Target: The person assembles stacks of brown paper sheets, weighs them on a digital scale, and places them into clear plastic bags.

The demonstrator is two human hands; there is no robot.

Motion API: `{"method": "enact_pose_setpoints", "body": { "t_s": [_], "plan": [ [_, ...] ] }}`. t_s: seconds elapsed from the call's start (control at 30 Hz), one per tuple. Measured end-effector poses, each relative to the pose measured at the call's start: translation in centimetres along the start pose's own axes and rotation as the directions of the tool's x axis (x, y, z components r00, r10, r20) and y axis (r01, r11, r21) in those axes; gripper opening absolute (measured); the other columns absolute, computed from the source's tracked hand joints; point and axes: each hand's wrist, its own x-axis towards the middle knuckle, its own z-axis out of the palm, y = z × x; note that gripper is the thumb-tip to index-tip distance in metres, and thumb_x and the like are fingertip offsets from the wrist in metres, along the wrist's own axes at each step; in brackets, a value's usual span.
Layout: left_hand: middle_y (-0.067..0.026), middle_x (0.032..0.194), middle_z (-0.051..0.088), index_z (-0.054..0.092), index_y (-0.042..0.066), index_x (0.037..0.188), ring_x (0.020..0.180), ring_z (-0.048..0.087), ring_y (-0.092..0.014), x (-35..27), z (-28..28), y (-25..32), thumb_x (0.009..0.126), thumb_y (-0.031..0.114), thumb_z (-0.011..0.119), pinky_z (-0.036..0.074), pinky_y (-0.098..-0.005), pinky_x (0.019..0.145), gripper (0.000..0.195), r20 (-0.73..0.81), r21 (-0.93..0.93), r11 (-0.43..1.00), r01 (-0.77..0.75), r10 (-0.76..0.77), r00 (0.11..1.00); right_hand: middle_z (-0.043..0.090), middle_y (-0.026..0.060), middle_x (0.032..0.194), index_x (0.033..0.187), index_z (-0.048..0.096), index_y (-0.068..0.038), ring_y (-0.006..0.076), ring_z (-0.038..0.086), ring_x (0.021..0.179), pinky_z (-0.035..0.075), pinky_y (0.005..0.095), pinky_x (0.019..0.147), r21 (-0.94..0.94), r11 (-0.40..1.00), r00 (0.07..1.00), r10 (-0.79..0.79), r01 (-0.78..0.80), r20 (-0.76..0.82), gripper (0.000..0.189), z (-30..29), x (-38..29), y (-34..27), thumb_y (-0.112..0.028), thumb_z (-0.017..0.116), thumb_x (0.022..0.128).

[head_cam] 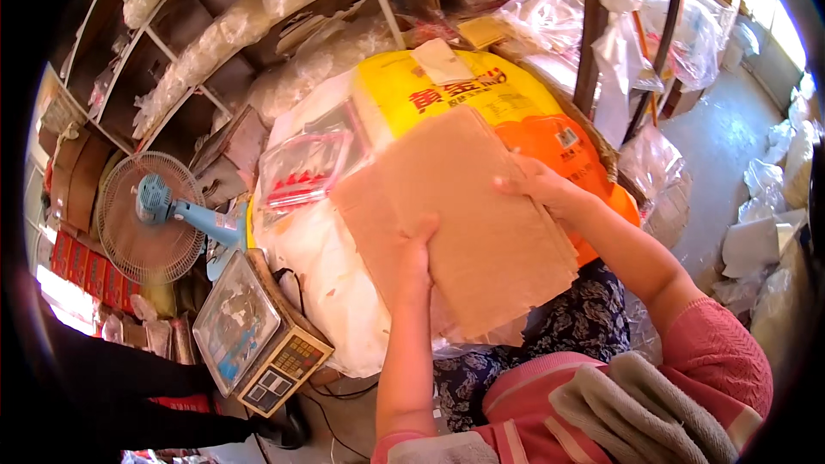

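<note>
A stack of brown kraft paper sheets or flat bags (496, 238) is tilted over my lap, its lower edges ragged and uneven. My left hand (417, 251) grips it near the middle of its left side, thumb on top; the fingers are hidden beneath. At the upper right edge, my right hand (541, 185) pinches the stack with its thumb on the top face. More brown paper (361, 225) fans out to the left, partly behind my left hand. Under the paper lies a yellow and orange printed sack (535, 100) on a white-covered work surface (309, 270).
Clear plastic packets with red parts (303, 171) lie left of the paper. A digital scale (258, 335) and a blue electric fan (171, 206) stand farther left. A person's dark-clothed legs (142, 380) are beside the scale. Plastic-wrapped goods (219, 38) fill the shelves.
</note>
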Motion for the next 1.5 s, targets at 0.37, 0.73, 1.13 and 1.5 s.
{"method": "enact_pose_setpoints", "body": {
  "t_s": [0.37,0.73,1.13,1.5],
  "plan": [
    [-0.0139,0.075,0.063,0.066,0.003,0.085,0.074,0.062,-0.027,17.0,-10.1,4.7,0.079,0.013,0.057,0.046,-0.0367,0.067,0.015,0.056,0.883,0.296,-0.365,0.704,0.708,0.058,0.0077,0.108,0.120,0.049,0.001,0.0162,0.055,0.099,0.044,0.0307,0.088,-0.192,0.954,0.955,0.184,-0.231,-0.231,0.047,-6.8,3.2,7.0,-0.011,0.069,0.079],
    [-0.0202,0.072,0.064,0.061,-0.005,0.070,0.072,0.063,-0.035,30.6,-18.9,3.5,0.073,0.029,0.071,0.047,-0.0447,0.064,0.035,-0.173,0.985,0.078,0.157,0.587,0.791,0.058,0.0068,0.110,0.120,0.049,0.000,0.0150,0.053,0.101,0.042,0.0288,0.089,-0.255,0.923,0.937,0.215,-0.287,-0.275,0.051,-7.4,3.6,7.1,-0.015,0.072,0.077],
    [-0.0153,0.073,0.064,0.065,0.006,0.081,0.061,0.062,-0.030,29.4,-24.5,9.2,0.082,0.025,0.062,0.051,-0.0416,0.060,0.019,-0.285,0.949,0.282,0.143,0.570,0.771,0.057,0.0076,0.113,0.124,0.048,0.001,0.0160,0.052,0.104,0.041,0.0290,0.090,-0.235,0.938,0.941,0.182,-0.253,-0.284,0.055,-7.1,3.4,6.9,-0.016,0.072,0.077],
    [-0.0131,0.076,0.062,0.062,0.006,0.086,0.074,0.061,-0.031,17.9,-19.4,25.2,0.086,0.015,0.054,0.048,-0.0391,0.063,0.013,0.128,0.987,-0.159,0.038,0.899,0.418,0.058,0.0101,0.110,0.122,0.048,0.002,0.0170,0.056,0.097,0.045,0.0302,0.085,-0.271,0.955,0.975,0.061,-0.119,-0.213,0.050,-7.1,3.1,8.4,-0.013,0.068,0.080]
  ]
}}
